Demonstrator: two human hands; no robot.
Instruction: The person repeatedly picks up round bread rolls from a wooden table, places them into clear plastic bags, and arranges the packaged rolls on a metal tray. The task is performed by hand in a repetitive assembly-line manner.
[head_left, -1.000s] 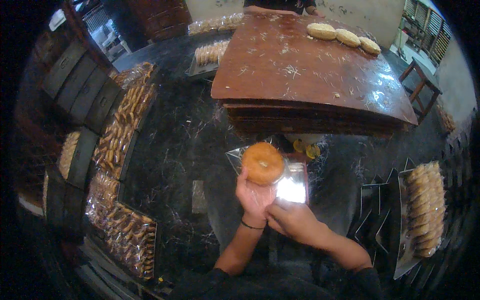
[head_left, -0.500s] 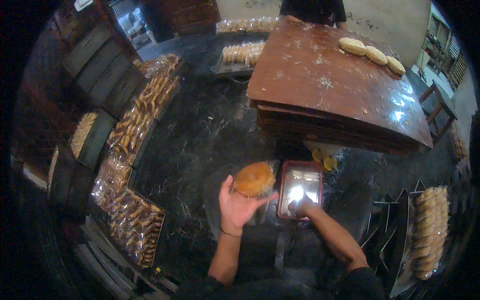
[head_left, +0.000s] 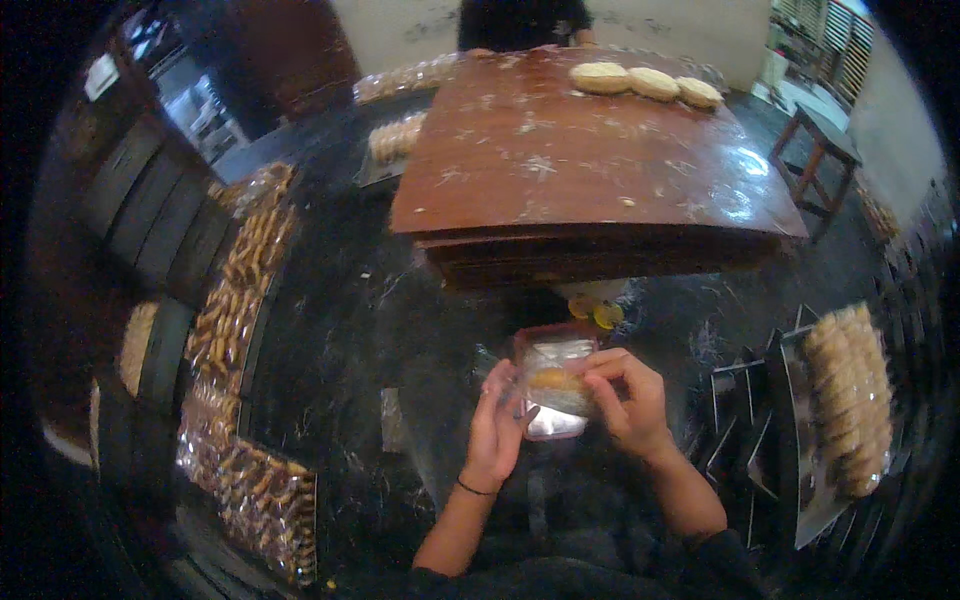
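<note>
A golden-brown bread roll [head_left: 556, 379] is held low in front of me, with a clear plastic bag [head_left: 568, 401] around or against it; how far it sits inside is hard to tell. My right hand [head_left: 636, 402] pinches the roll's right end through or beside the film. At the other side, my left hand [head_left: 490, 428] has its fingers up along the edge of the plastic, thumb toward the roll. Directly beneath lies a shallow red tray [head_left: 520, 345] with shiny clear bags [head_left: 556, 424] in it, partly covered by the roll and my fingers.
Ahead stands a stack of brown boards [head_left: 500, 180] with three pale-topped rolls [head_left: 652, 84]; a person [head_left: 525, 22] is behind it. Trays of wrapped bread [head_left: 262, 505] line the left, another bread tray [head_left: 850, 400] the right. Yellow round things [head_left: 606, 316] lie beyond the red tray.
The roll has moved from my open left palm to between both hands, over the tray. My right hand has risen from the tray, and plastic now surrounds the roll. The view has turned right.
</note>
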